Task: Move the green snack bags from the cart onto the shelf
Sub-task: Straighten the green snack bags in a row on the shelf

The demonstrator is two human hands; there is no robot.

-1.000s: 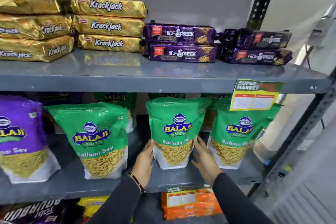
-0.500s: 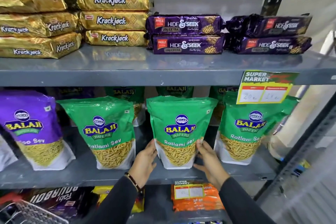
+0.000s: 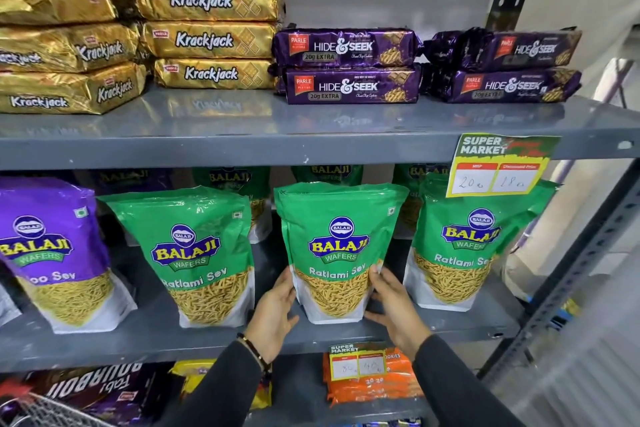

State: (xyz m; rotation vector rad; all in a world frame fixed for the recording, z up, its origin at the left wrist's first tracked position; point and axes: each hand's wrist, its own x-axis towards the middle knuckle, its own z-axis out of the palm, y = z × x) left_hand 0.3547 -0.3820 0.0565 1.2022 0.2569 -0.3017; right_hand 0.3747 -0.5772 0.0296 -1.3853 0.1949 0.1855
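A green Balaji Ratlami Sev bag stands upright on the grey middle shelf. My left hand presses its lower left side and my right hand its lower right side, so both hold it. A second green bag stands to its left and a third green bag to its right. More green bags stand behind them in a back row, mostly hidden. A corner of the wire cart shows at the bottom left.
A purple Balaji bag stands at the left of the same shelf. Gold Krackjack packs and purple Hide & Seek packs fill the upper shelf. A price tag hangs from its edge. Orange packs lie below.
The view has shifted closer and slightly left. Both hands stay on the middle green bag, which now stands more upright and nearer the shelf's front.
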